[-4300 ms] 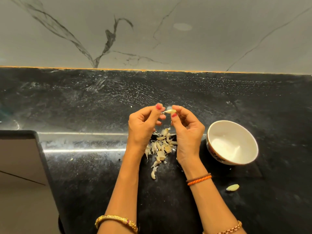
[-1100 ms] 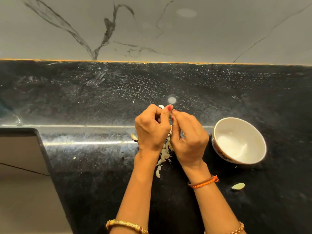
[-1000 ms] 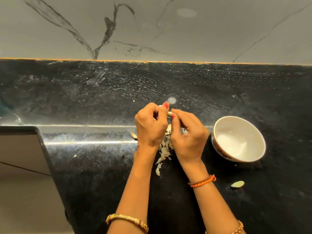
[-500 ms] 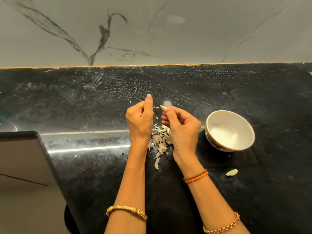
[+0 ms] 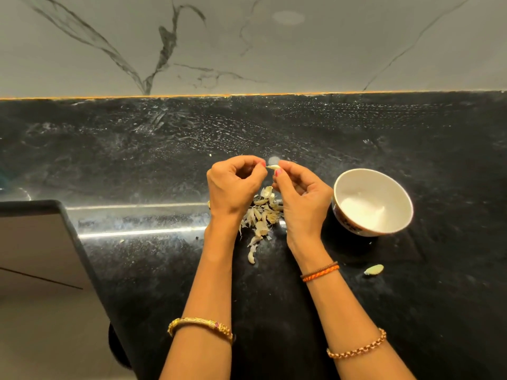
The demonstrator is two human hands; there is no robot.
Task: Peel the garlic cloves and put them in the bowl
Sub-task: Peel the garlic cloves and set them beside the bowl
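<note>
Two hands work one garlic clove above a black counter (image 5: 411, 311), beside a white bowl.

The bowl (image 5: 346, 199) stands on the counter, just right of the right hand (image 5: 303, 200). That hand, fingers curled, pinches the garlic clove (image 5: 273, 167) at its fingertips; the left hand (image 5: 233, 187), left of the bowl and also curled, pinches the clove's other end. Left of the bowl, under both hands, lies a pile of garlic skins (image 5: 262, 215). One loose clove (image 5: 374, 269) lies on the counter in front of the bowl, well apart from the pile.
</note>
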